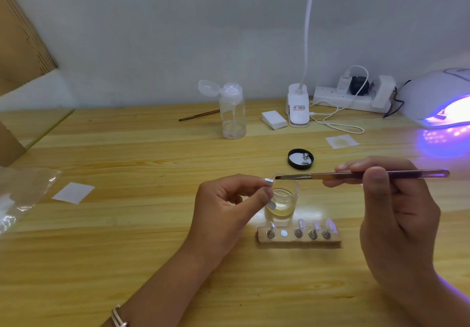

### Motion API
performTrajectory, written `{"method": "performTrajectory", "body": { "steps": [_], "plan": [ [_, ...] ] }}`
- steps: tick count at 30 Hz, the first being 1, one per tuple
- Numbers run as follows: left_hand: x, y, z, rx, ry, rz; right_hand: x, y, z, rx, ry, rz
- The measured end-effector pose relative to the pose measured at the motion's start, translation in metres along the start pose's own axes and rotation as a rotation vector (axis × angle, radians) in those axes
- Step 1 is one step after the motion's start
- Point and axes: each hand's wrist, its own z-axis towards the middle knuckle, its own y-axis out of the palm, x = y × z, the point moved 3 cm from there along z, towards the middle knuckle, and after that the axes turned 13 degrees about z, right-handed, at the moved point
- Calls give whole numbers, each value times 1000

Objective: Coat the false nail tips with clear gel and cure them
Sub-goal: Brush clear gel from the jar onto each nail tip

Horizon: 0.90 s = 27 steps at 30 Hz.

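Holding nail tip (271,204) beside jar rim (295,189), left hand (229,207); brush (330,174) perhaps touching rim.

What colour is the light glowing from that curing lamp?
Purple-violet: the curing lamp glows it at the far right of the head view.

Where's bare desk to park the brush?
Widest: bare wood between the pump bottle, paper square and left hand. Also the near strip in front of the nail stand. Crowded: gel jar and black lid by the right hand; power strip and curing lamp back right.
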Motion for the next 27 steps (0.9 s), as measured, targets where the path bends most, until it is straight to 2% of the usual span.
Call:
{"method": "performTrajectory", "body": {
  "steps": [21, 27],
  "plan": [
    [1, -1, 1, 17, 36, 69, -1, 6, -2, -27, 58, 26],
    [1, -2, 2, 36, 36, 53, 2, 0, -1, 46, 71, 71]
  ]
}}
